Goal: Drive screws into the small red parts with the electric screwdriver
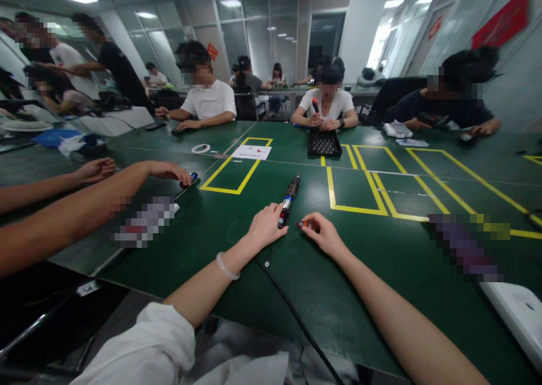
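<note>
Near the middle of the green table (237, 249), my left hand (267, 225) is closed around the lower end of a slim cylindrical device (290, 196). The device has a black tip, a silver-and-blue middle and red-and-black parts at its lower end; it leans away from me. Just to the right, my right hand (325, 232) pinches a small red-and-orange part (305, 224), apart from the device. Fingers hide some of this part, so its kind is unclear. A black cable (292, 306) runs from near my left wrist to the table edge, with a small metal ring (266, 264) beside it.
A co-worker's arm (122, 193) reaches in from the left. Blurred flat objects lie at left and right, with a white device (514, 311) at far right. Ahead are yellow tape outlines (222, 191), a paper sheet (253, 152) and a black tray (325, 151) before a seated person.
</note>
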Action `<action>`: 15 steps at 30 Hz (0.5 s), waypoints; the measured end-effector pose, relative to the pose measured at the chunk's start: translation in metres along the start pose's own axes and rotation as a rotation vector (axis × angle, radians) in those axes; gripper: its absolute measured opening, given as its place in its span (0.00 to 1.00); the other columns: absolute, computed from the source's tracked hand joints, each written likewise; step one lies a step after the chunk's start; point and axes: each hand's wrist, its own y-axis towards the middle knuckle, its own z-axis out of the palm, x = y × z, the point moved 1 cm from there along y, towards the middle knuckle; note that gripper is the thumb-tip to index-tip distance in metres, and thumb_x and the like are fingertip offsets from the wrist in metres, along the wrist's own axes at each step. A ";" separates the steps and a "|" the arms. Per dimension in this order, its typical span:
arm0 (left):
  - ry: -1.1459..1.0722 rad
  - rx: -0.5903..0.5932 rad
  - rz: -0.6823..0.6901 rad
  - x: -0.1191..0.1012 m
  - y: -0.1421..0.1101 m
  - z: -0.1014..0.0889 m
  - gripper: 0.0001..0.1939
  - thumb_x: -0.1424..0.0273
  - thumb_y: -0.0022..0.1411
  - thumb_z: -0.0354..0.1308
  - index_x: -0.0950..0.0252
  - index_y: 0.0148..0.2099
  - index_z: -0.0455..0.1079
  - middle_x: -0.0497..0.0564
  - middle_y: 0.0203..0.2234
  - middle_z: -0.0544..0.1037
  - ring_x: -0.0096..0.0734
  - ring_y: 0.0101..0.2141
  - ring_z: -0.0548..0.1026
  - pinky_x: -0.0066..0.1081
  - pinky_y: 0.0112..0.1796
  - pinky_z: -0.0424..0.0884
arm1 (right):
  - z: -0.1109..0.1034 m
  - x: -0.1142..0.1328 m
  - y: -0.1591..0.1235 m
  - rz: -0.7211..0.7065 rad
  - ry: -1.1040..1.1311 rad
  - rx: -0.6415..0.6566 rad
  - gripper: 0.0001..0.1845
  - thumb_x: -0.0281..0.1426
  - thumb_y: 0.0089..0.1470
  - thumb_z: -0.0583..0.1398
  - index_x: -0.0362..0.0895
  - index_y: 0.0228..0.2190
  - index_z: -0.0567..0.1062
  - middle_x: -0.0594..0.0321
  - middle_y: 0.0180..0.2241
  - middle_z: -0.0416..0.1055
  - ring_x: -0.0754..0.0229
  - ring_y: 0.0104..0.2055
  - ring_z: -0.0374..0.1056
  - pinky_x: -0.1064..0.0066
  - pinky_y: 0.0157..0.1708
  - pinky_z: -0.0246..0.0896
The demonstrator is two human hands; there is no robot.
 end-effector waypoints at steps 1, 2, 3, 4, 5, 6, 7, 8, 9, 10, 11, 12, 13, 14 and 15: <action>-0.010 0.002 0.023 -0.007 -0.002 0.000 0.33 0.58 0.57 0.57 0.65 0.61 0.57 0.57 0.49 0.68 0.42 0.46 0.70 0.36 0.44 0.68 | -0.001 0.000 0.000 -0.009 -0.008 -0.013 0.09 0.34 0.54 0.60 0.43 0.37 0.71 0.64 0.31 0.67 0.64 0.28 0.62 0.72 0.29 0.58; -0.019 0.003 0.040 -0.013 -0.003 0.000 0.33 0.58 0.57 0.57 0.64 0.62 0.56 0.57 0.49 0.68 0.42 0.46 0.70 0.36 0.44 0.68 | -0.001 0.000 0.000 -0.015 -0.017 -0.023 0.09 0.34 0.54 0.60 0.43 0.37 0.71 0.63 0.31 0.66 0.64 0.28 0.62 0.72 0.29 0.59; -0.030 0.007 0.055 -0.018 -0.005 0.000 0.33 0.58 0.57 0.57 0.64 0.62 0.56 0.57 0.49 0.68 0.42 0.46 0.70 0.36 0.44 0.68 | -0.001 0.000 0.000 -0.017 -0.027 -0.028 0.08 0.34 0.54 0.60 0.43 0.36 0.71 0.63 0.31 0.66 0.64 0.28 0.62 0.72 0.29 0.59; -0.039 0.010 0.069 -0.022 -0.006 0.000 0.34 0.58 0.57 0.57 0.64 0.62 0.55 0.57 0.49 0.68 0.42 0.46 0.70 0.36 0.44 0.68 | -0.001 0.001 0.000 -0.015 -0.034 -0.026 0.08 0.33 0.54 0.60 0.43 0.36 0.70 0.64 0.30 0.66 0.64 0.28 0.62 0.72 0.29 0.59; -0.048 0.013 0.080 -0.025 -0.007 0.000 0.34 0.58 0.58 0.57 0.64 0.63 0.55 0.57 0.49 0.68 0.43 0.45 0.70 0.36 0.44 0.68 | -0.001 0.001 0.000 -0.013 -0.039 -0.020 0.08 0.33 0.53 0.60 0.43 0.36 0.70 0.64 0.30 0.66 0.64 0.27 0.61 0.72 0.29 0.59; -0.054 0.015 0.088 -0.027 -0.008 -0.001 0.34 0.58 0.58 0.57 0.64 0.63 0.54 0.57 0.49 0.68 0.43 0.45 0.71 0.37 0.44 0.69 | 0.000 0.002 0.000 -0.013 -0.042 -0.009 0.07 0.32 0.53 0.60 0.44 0.36 0.69 0.65 0.29 0.65 0.64 0.27 0.61 0.72 0.28 0.59; -0.060 0.017 0.095 -0.029 -0.009 -0.001 0.34 0.59 0.58 0.57 0.64 0.63 0.54 0.58 0.49 0.68 0.43 0.45 0.71 0.37 0.44 0.69 | 0.001 0.002 0.000 -0.017 -0.047 0.004 0.07 0.32 0.53 0.60 0.44 0.36 0.69 0.66 0.28 0.65 0.64 0.27 0.61 0.72 0.28 0.58; -0.065 0.020 0.101 -0.031 -0.009 -0.002 0.34 0.59 0.58 0.56 0.64 0.63 0.54 0.58 0.49 0.68 0.43 0.45 0.71 0.37 0.44 0.69 | 0.001 0.003 0.000 -0.025 -0.058 0.016 0.07 0.31 0.53 0.60 0.44 0.35 0.68 0.66 0.28 0.65 0.64 0.27 0.61 0.72 0.29 0.58; -0.069 0.022 0.106 -0.031 -0.010 -0.002 0.33 0.59 0.58 0.56 0.64 0.63 0.54 0.58 0.49 0.69 0.43 0.45 0.71 0.37 0.44 0.69 | 0.002 0.003 -0.001 -0.038 -0.073 0.026 0.06 0.31 0.53 0.60 0.44 0.35 0.68 0.66 0.28 0.65 0.64 0.27 0.61 0.72 0.29 0.58; -0.072 0.024 0.109 -0.032 -0.010 -0.003 0.33 0.60 0.59 0.56 0.64 0.63 0.54 0.58 0.49 0.69 0.43 0.45 0.71 0.37 0.44 0.69 | 0.003 0.003 -0.001 -0.053 -0.094 0.033 0.05 0.30 0.53 0.60 0.44 0.34 0.68 0.66 0.29 0.65 0.64 0.28 0.62 0.72 0.29 0.58; -0.074 0.027 0.111 -0.032 -0.010 -0.003 0.33 0.60 0.59 0.55 0.64 0.63 0.54 0.58 0.49 0.69 0.43 0.45 0.71 0.37 0.44 0.68 | 0.003 0.003 -0.001 -0.069 -0.117 0.039 0.05 0.30 0.53 0.60 0.44 0.33 0.68 0.65 0.29 0.65 0.63 0.28 0.62 0.72 0.30 0.58; -0.076 0.030 0.110 -0.031 -0.010 -0.003 0.33 0.60 0.59 0.55 0.64 0.64 0.54 0.58 0.49 0.69 0.43 0.45 0.71 0.37 0.44 0.68 | 0.003 0.004 -0.001 -0.083 -0.137 0.047 0.04 0.30 0.53 0.60 0.44 0.32 0.68 0.65 0.30 0.65 0.63 0.29 0.62 0.71 0.31 0.58; -0.077 0.031 0.107 -0.031 -0.010 -0.003 0.33 0.60 0.59 0.55 0.64 0.64 0.54 0.58 0.49 0.69 0.43 0.45 0.71 0.37 0.44 0.68 | 0.003 0.004 -0.002 -0.094 -0.150 0.055 0.04 0.30 0.53 0.60 0.44 0.32 0.69 0.64 0.30 0.65 0.63 0.29 0.63 0.71 0.31 0.59; -0.076 0.031 0.104 -0.030 -0.010 -0.003 0.33 0.60 0.59 0.55 0.64 0.64 0.54 0.58 0.49 0.69 0.43 0.45 0.71 0.38 0.44 0.68 | 0.002 0.004 -0.002 -0.103 -0.156 0.064 0.03 0.29 0.53 0.60 0.44 0.32 0.69 0.64 0.31 0.66 0.63 0.30 0.63 0.71 0.32 0.59; -0.075 0.031 0.103 -0.030 -0.010 -0.003 0.33 0.60 0.59 0.55 0.64 0.64 0.54 0.58 0.49 0.69 0.43 0.45 0.71 0.38 0.44 0.68 | 0.002 0.004 -0.002 -0.109 -0.160 0.071 0.03 0.28 0.53 0.60 0.44 0.33 0.70 0.64 0.31 0.66 0.63 0.31 0.64 0.71 0.32 0.60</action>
